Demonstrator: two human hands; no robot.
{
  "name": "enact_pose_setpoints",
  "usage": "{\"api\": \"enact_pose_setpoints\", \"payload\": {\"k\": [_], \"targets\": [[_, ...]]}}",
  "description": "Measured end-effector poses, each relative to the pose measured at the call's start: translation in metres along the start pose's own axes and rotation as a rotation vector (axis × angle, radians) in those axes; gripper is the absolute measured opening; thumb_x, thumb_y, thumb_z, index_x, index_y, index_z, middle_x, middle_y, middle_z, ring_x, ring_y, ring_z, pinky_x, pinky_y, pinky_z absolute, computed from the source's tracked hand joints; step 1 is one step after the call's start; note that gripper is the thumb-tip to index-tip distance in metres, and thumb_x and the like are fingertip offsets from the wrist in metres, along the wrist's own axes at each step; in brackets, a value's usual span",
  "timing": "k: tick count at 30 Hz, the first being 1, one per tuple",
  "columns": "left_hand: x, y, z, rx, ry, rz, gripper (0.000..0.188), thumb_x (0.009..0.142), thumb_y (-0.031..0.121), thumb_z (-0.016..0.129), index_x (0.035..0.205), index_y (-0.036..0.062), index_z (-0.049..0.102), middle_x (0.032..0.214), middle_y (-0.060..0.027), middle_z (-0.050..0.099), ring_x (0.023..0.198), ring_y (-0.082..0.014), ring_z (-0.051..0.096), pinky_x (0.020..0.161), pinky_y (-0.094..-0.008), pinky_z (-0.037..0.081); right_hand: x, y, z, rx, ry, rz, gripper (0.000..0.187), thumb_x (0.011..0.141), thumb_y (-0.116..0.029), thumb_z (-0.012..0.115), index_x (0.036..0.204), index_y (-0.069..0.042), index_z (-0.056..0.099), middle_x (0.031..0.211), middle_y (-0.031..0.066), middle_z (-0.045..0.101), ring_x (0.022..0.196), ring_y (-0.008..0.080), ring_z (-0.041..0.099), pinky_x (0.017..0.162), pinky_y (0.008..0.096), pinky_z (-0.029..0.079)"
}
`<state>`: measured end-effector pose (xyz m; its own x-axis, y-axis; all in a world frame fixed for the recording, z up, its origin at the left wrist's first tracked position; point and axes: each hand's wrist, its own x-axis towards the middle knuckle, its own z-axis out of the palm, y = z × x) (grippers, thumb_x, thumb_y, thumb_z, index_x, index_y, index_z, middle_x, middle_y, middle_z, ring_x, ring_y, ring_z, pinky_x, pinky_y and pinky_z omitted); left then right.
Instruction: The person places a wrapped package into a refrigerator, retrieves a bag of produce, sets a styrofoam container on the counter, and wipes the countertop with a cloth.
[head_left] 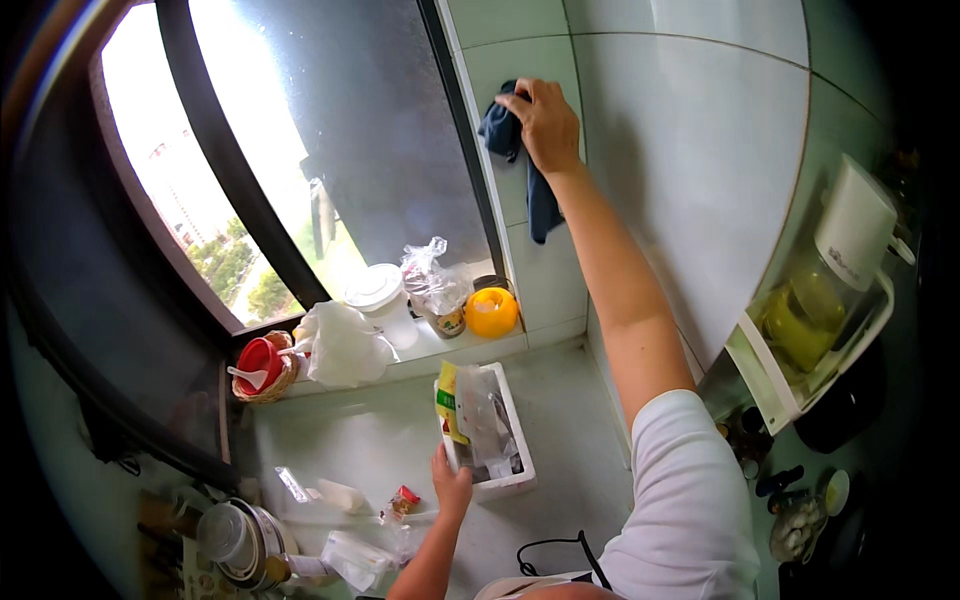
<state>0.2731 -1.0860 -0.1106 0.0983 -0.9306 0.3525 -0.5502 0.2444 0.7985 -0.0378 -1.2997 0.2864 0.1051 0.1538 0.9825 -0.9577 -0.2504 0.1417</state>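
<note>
High up by the window frame, my right hand (545, 125) is closed on a dark blue cloth (543, 208), pressing its bunched part to the pale green tiled wall (512, 60). One end of the cloth hangs down below the hand. Lower down, my left hand (453, 484) grips the near left edge of a white foam box (522, 452) on the counter. Inside this box stand a yellow and green packet (447, 398) and clear plastic bags (487, 425).
Along the window sill are a red bowl in a basket (262, 362), a white bag (345, 345), a lidded white tub (385, 305), a plastic-wrapped jar (440, 290) and an orange container (492, 313). Wrappers (350, 560) lie left of the box. A rack with an oil bottle (810, 320) hangs at right.
</note>
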Motion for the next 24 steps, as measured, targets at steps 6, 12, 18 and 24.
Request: {"api": "enact_pose_setpoints", "payload": {"k": [6, 12, 18, 24], "targets": [[-0.003, 0.003, -0.003, 0.01, 0.015, -0.03, 0.059, 0.066, 0.004, 0.051, 0.124, -0.0047, 0.041, 0.115, -0.022, 0.05, 0.109, -0.0365, 0.048, 0.095, -0.0384, 0.037, 0.055, -0.004, 0.042, 0.058, 0.188, 0.072, 0.023, 0.072, -0.01, 0.061, 0.093, -0.019, 0.067, 0.1, 0.0026, 0.056, 0.096, 0.0224, 0.053, 0.075, 0.0354, 0.047], [-0.007, -0.004, -0.003, -0.084, 0.03, -0.091, 0.061, 0.065, 0.0, 0.048, 0.126, -0.0045, 0.042, 0.117, -0.0197, 0.051, 0.112, -0.0318, 0.049, 0.097, -0.0343, 0.036, -0.016, -0.015, 0.034, 0.069, -0.014, 0.041, 0.041, 0.072, -0.018, 0.062, 0.112, -0.015, 0.057, 0.129, 0.0105, 0.044, 0.122, 0.031, 0.037, 0.098, 0.0592, 0.025], [-0.005, -0.001, 0.002, -0.215, 0.03, -0.137, 0.062, 0.065, -0.003, 0.045, 0.127, -0.0047, 0.041, 0.12, -0.0179, 0.049, 0.114, -0.0279, 0.048, 0.097, -0.0334, 0.037, -0.12, -0.003, 0.024, -0.01, -0.07, -0.001, 0.036, 0.072, -0.017, 0.06, 0.108, -0.02, 0.061, 0.121, 0.0059, 0.05, 0.115, 0.0264, 0.044, 0.095, 0.0519, 0.03], [-0.003, 0.011, 0.004, -0.352, 0.031, -0.229, 0.062, 0.067, -0.004, 0.043, 0.128, -0.0051, 0.04, 0.123, -0.0151, 0.046, 0.117, -0.0248, 0.045, 0.097, -0.0317, 0.036, -0.26, -0.04, 0.006, 0.017, -0.247, 0.154, 0.036, 0.074, -0.015, 0.058, 0.109, -0.025, 0.061, 0.122, 0.0033, 0.052, 0.114, 0.0261, 0.045, 0.095, 0.0517, 0.029]]}}
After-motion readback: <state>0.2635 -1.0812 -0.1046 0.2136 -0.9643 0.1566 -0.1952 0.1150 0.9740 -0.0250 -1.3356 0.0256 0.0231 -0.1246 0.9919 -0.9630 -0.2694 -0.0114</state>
